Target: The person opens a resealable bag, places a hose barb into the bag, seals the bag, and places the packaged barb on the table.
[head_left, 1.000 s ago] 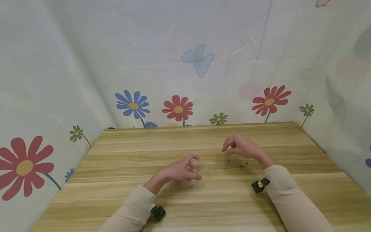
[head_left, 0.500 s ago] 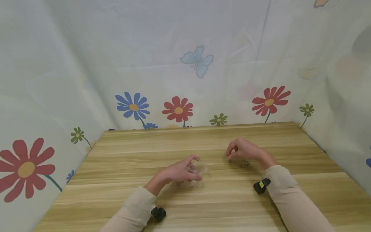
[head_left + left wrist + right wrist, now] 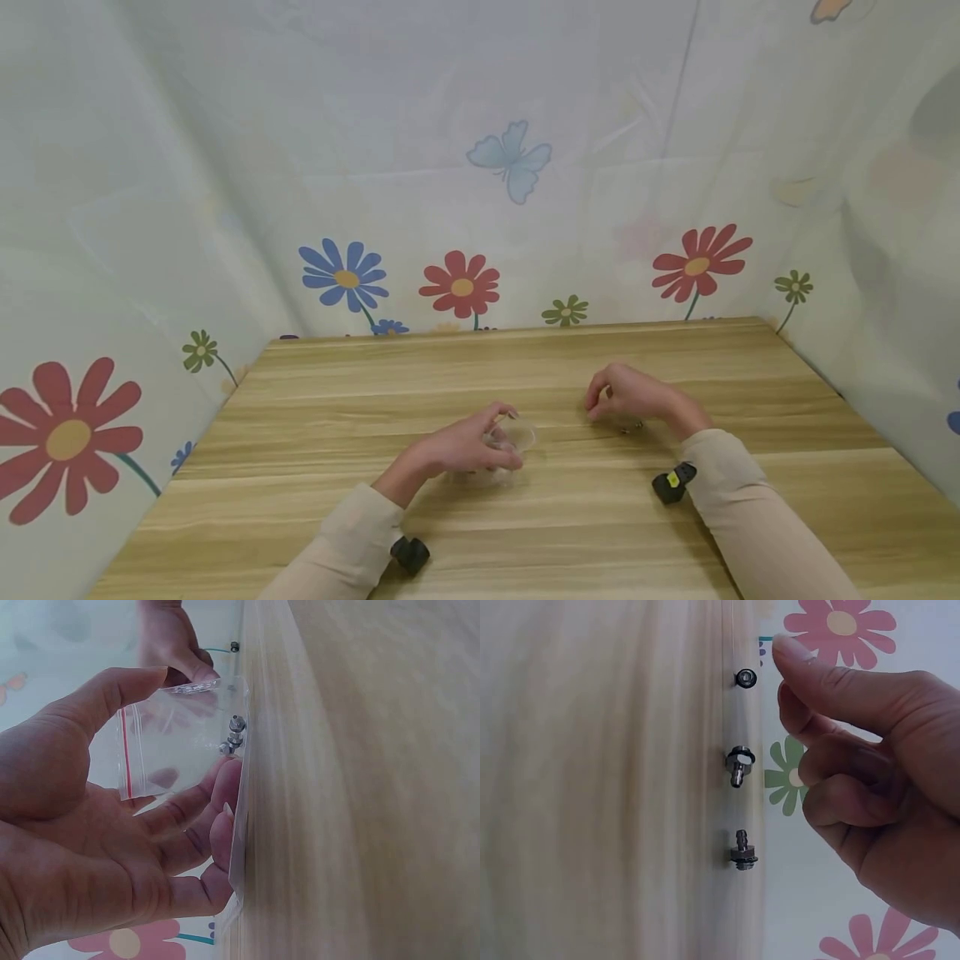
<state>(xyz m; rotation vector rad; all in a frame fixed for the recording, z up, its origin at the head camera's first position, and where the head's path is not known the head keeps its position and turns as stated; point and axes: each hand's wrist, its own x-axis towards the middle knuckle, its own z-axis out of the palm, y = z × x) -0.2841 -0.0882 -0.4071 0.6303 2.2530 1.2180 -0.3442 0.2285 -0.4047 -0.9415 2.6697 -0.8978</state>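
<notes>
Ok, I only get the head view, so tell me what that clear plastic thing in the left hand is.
Observer: The left hand holds a flat transparent plastic bag with a red stripe along one edge.
Operator: Report anything inside it.
Observer: Small silvery metal pieces show through the plastic, at the end away from the stripe.
Operator: Count the fittings near the right hand.
Observer: The right wrist view shows three small grey metal fittings on the tan wood-grained table.
</notes>
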